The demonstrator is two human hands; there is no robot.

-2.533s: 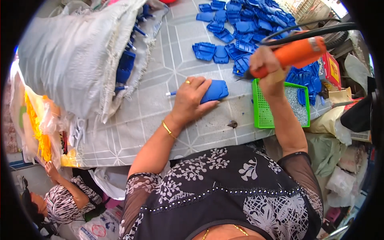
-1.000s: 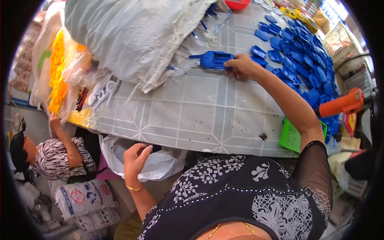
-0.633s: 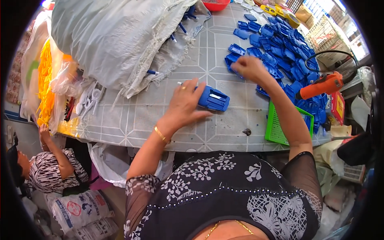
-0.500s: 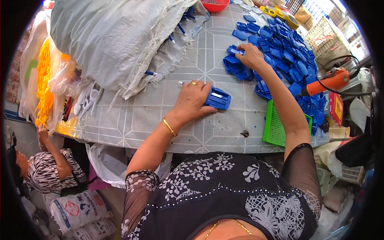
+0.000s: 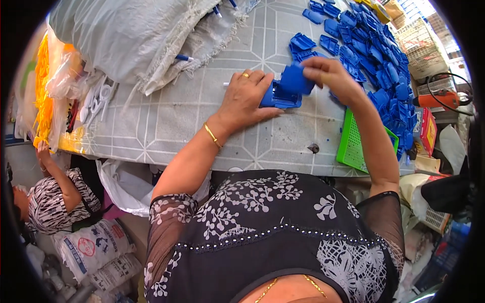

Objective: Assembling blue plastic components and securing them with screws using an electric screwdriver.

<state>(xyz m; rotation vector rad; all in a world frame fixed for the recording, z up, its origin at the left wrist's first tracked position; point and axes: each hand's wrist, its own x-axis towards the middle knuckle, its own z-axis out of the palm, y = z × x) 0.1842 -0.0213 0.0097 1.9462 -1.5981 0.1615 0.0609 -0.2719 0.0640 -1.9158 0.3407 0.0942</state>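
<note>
My left hand (image 5: 245, 98) lies over a blue plastic housing (image 5: 287, 103), its fingers and thumb wrapped round the near end and holding it down on the table. A white stick end (image 5: 226, 84) pokes out on the far side of that hand. Between the fingertips of my right hand (image 5: 334, 80) is a flat blue plastic cover (image 5: 294, 80), slightly blurred. It is held tilted just over the open side of the housing; whether the two touch, I cannot tell. Right of it spreads a pile of loose blue plastic parts (image 5: 381, 73).
A green basket (image 5: 348, 144) sits under my right forearm near the table edge. An orange power tool (image 5: 438, 99) is at the right. A large whitish sack (image 5: 126, 38) covers the back left, blue-and-white handles poking out. At far left, another person handles yellow strands (image 5: 43, 91).
My right hand has come from the pile to the housing with a blue cover. My left hand keeps its hold on the housing. The view has shifted slightly.
</note>
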